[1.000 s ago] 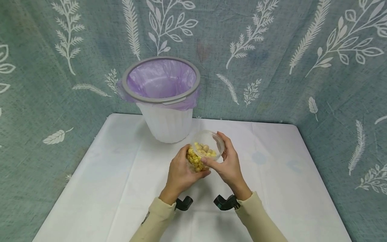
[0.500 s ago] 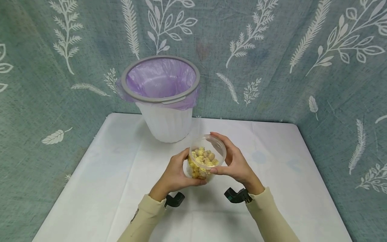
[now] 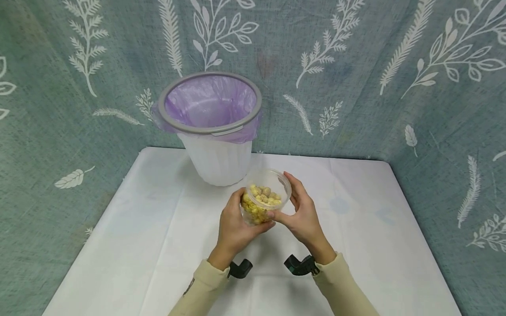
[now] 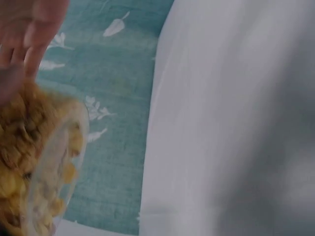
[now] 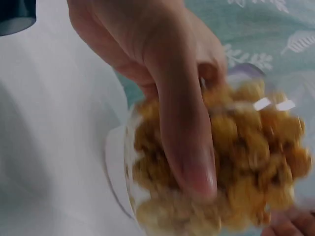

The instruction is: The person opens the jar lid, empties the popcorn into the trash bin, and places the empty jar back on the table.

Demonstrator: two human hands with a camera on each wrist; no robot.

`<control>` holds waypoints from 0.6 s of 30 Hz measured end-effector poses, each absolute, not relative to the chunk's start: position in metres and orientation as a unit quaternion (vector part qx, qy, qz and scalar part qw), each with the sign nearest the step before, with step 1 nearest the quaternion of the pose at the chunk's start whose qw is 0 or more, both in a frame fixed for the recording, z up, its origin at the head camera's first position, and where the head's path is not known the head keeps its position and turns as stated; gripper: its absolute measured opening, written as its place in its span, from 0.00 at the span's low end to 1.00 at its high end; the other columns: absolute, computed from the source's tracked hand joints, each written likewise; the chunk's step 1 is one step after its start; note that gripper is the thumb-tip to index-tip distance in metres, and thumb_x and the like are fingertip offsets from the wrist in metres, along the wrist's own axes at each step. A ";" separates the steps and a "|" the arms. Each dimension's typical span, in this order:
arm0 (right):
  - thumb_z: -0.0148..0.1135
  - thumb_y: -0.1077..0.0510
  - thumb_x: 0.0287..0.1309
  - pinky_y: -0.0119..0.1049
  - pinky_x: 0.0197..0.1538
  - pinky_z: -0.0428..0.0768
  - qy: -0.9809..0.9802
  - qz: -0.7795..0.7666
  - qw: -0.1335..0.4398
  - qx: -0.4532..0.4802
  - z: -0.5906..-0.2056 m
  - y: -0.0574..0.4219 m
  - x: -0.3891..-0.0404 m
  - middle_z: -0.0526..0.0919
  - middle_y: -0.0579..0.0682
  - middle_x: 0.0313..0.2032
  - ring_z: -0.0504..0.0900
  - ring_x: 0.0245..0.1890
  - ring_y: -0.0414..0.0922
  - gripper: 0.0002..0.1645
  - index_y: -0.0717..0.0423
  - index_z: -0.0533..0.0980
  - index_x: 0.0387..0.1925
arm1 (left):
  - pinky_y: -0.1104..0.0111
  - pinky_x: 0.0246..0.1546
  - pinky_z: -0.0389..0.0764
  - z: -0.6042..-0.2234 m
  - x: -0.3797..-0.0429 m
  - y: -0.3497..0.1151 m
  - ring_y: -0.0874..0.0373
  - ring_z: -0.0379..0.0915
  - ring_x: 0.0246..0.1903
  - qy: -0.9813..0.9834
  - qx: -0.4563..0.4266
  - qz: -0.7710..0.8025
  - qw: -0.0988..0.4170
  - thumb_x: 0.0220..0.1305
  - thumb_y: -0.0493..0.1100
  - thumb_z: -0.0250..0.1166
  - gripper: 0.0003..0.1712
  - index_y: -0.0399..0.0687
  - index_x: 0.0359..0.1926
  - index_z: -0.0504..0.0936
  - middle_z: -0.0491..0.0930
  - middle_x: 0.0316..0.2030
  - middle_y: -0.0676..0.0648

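Tub | left hand, right hand curled round it | bin whole: head view only

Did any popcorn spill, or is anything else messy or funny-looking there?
I see no spilled popcorn: the popcorn sits inside the clear tub, held by the left hand and right hand. One odd bit: faint bluish patches on the white tablecloth; I can't tell if they're stains.
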State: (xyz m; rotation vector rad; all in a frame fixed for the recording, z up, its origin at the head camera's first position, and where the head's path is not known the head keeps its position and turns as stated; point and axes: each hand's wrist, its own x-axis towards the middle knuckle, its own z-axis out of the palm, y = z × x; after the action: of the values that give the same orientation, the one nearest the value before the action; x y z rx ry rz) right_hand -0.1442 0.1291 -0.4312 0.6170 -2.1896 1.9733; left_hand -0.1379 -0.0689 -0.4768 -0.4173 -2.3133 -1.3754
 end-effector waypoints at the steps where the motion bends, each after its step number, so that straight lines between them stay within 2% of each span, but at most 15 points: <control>1: 0.82 0.56 0.55 0.45 0.78 0.62 -0.731 0.650 0.071 0.195 -0.431 0.126 -0.143 0.65 0.55 0.77 0.65 0.76 0.51 0.60 0.59 0.56 0.81 | 0.49 0.57 0.81 -0.477 -0.137 -0.067 0.50 0.79 0.57 -0.835 -0.145 -0.486 0.213 0.37 0.56 0.91 0.61 0.37 0.68 0.70 0.80 0.58 0.43; 7: 0.82 0.64 0.52 0.46 0.75 0.66 -0.733 0.649 0.083 0.184 -0.429 0.122 -0.142 0.67 0.54 0.75 0.68 0.74 0.52 0.60 0.60 0.57 0.80 | 0.50 0.57 0.82 -0.476 -0.136 -0.067 0.49 0.79 0.56 -0.838 -0.157 -0.479 0.209 0.38 0.55 0.90 0.61 0.35 0.68 0.70 0.79 0.58 0.41; 15: 0.84 0.56 0.53 0.55 0.76 0.62 -0.699 0.668 0.025 0.254 -0.425 0.136 -0.146 0.67 0.56 0.74 0.67 0.74 0.52 0.59 0.53 0.59 0.80 | 0.52 0.62 0.79 -0.469 -0.140 -0.087 0.56 0.77 0.60 -0.812 -0.220 -0.530 0.108 0.40 0.49 0.90 0.59 0.47 0.73 0.70 0.79 0.62 0.51; 18: 0.83 0.55 0.54 0.51 0.76 0.65 -0.686 0.670 0.000 0.282 -0.424 0.142 -0.149 0.67 0.58 0.75 0.67 0.73 0.54 0.59 0.52 0.59 0.80 | 0.52 0.63 0.78 -0.467 -0.141 -0.092 0.57 0.77 0.60 -0.804 -0.240 -0.538 0.079 0.40 0.48 0.90 0.58 0.48 0.73 0.71 0.80 0.61 0.52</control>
State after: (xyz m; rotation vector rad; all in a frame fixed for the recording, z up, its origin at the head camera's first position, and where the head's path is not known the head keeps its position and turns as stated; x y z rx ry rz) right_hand -0.1489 0.1417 -0.4242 0.8870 -2.1553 2.1053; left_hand -0.1413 -0.0916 -0.4668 -0.7194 -2.4055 -1.6104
